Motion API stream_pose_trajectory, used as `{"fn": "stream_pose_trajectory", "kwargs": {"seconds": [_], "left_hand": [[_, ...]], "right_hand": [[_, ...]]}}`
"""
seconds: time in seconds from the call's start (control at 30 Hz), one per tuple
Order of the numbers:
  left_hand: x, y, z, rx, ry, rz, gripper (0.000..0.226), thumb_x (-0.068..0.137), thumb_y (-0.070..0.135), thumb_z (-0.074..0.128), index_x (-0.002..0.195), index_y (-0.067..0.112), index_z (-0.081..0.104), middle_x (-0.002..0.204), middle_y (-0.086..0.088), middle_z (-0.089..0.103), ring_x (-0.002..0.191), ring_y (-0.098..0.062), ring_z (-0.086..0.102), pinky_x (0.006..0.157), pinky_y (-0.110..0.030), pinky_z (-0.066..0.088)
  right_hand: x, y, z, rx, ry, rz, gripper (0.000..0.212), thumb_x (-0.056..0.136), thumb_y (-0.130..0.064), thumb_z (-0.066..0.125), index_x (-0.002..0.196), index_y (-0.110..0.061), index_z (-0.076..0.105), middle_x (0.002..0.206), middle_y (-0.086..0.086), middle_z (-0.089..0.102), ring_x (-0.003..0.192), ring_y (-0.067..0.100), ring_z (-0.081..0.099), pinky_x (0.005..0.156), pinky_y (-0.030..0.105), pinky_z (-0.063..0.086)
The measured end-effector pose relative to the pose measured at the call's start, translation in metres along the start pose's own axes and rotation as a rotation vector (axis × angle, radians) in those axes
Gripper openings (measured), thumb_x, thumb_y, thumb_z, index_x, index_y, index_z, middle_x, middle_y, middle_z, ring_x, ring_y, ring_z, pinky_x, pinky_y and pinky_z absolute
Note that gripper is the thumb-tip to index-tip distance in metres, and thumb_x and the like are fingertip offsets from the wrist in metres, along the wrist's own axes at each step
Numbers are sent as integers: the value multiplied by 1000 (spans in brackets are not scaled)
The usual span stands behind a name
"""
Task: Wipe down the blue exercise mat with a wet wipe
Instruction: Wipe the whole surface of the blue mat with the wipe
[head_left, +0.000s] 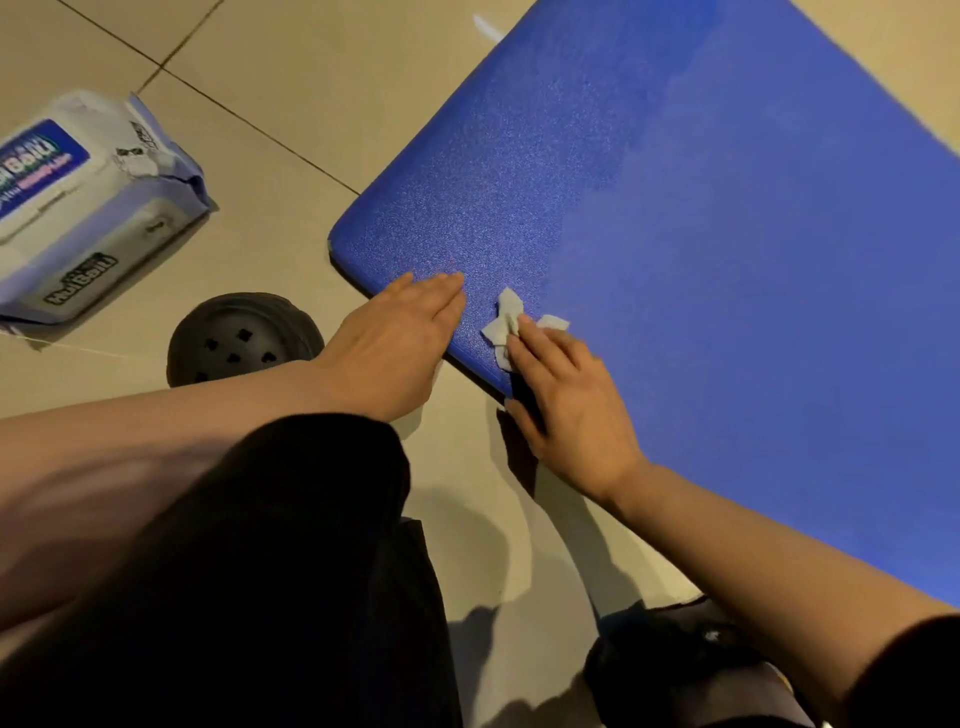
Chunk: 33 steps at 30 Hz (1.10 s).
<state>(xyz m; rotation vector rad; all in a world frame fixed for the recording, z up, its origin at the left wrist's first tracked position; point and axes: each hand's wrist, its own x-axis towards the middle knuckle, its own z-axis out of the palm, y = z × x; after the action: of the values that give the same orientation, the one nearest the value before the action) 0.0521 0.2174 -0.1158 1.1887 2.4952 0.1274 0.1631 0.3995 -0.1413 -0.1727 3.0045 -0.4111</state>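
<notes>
Blue mat (701, 234) runs lower-left to upper-right; right hand (566, 400) presses wipe (503, 322), left hand (400, 338) flat.

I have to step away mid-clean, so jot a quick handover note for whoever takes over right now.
Left hand: flat, resting on the blue mat near its corner.
Right hand: fingers pressing the crumpled wet wipe onto the mat's near edge.
Wipes pack lies on the floor tiles to the left.
Done: cannot tell how much has been wiped.
Left: work the wipe across the rest of the mat.
</notes>
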Motion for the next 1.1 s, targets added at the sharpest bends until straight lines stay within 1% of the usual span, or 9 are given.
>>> {"fn": "stream_pose_trajectory", "kwargs": {"seconds": [0.1,0.17,0.23,0.37,0.47,0.57,0.77,0.9,1.1], "left_hand": [[2,5,2,64,-53,4,64,97,15,39,154,7,10,163,-10,3,149,-21,8,119,-32,-1],[2,6,3,83,-76,-8,64,99,17,37,154,7,7,163,-9,0,150,-20,6,119,-32,-2],[3,7,4,90,-88,-10,63,99,17,36,154,7,6,163,-9,-1,150,-20,5,119,-31,-2],[5,13,6,110,-110,20,64,99,15,36,154,8,5,163,-8,-3,150,-19,3,119,-31,-3],[5,11,9,55,-102,18,64,98,13,39,155,9,9,163,-7,-1,150,-19,4,119,-30,-3],[5,9,10,8,-86,22,62,98,11,40,154,8,13,163,-9,4,150,-20,8,119,-30,-1],[8,13,8,11,-94,31,64,98,12,42,154,9,13,163,-7,3,150,-19,6,119,-30,-1],[11,13,8,-1,-70,37,63,97,11,41,154,9,14,163,-7,3,150,-19,4,118,-29,-4],[14,18,8,-23,-47,60,64,97,11,42,154,8,14,162,-8,6,150,-20,6,119,-29,-1]], "right_hand": [[2,-4,11,-27,-71,-73,69,93,-34,51,148,0,31,158,21,20,147,34,15,121,40,14],[16,-12,14,-74,-87,-72,73,94,-37,53,148,3,28,158,22,19,148,35,13,122,40,8],[17,-14,15,-179,-125,-75,75,92,-40,58,145,6,34,154,23,27,145,38,22,120,40,11],[-27,16,4,-251,-139,-284,65,91,-32,58,141,5,42,147,23,40,136,40,38,116,44,29],[-42,29,4,-288,-164,-314,68,93,-36,52,145,5,35,154,22,30,143,37,28,118,43,25],[-22,12,16,-249,-196,-226,80,93,-49,45,147,7,29,156,24,22,146,37,17,120,44,20],[-14,36,6,-216,-182,-336,70,99,-48,33,146,5,33,155,21,27,145,34,23,120,40,19],[-27,55,-4,-200,-174,-221,71,100,-50,29,149,2,30,158,15,23,147,28,17,120,35,14],[8,27,-1,-91,-119,-99,79,96,-56,33,150,2,25,158,21,18,147,34,15,121,42,16]]}}
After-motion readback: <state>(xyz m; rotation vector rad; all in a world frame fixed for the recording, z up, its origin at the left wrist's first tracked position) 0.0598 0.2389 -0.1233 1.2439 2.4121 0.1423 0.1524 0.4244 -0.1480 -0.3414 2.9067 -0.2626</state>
